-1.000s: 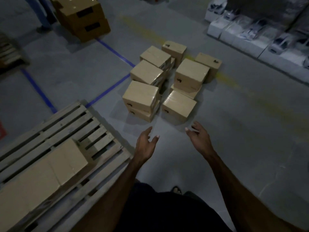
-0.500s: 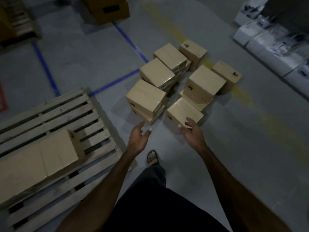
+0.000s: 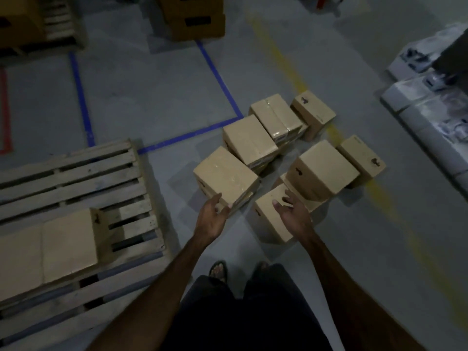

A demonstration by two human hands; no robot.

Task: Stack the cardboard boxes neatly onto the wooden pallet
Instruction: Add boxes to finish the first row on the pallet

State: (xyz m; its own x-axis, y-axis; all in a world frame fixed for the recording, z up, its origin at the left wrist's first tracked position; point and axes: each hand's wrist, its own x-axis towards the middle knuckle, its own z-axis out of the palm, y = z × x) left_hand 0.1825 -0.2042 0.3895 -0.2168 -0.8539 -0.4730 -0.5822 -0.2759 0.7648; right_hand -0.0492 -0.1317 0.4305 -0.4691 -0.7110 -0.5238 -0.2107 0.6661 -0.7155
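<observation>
Several tan cardboard boxes lie in a loose cluster on the grey floor ahead of me. The nearest single box (image 3: 267, 220) sits low on the floor, with my right hand (image 3: 293, 216) spread over its top right side, fingers relaxed. My left hand (image 3: 211, 219) is held out open, palm turned inward, at the near corner of a two-high pile (image 3: 224, 174). The wooden pallet (image 3: 76, 178) lies to my left. A row of boxes (image 3: 50, 245) rests on the pallet's near part.
Blue tape lines (image 3: 217, 77) mark the floor behind the cluster, and a worn yellow line (image 3: 286, 64) runs past on the right. Big brown cartons (image 3: 195, 19) stand far ahead. White packaged goods (image 3: 425, 112) line the right side. A second pallet (image 3: 58, 24) sits far left.
I have stepped closer to the boxes. Both hands moved forward: the right now lies over the nearest box, the left has come up to the corner of the stacked pair.
</observation>
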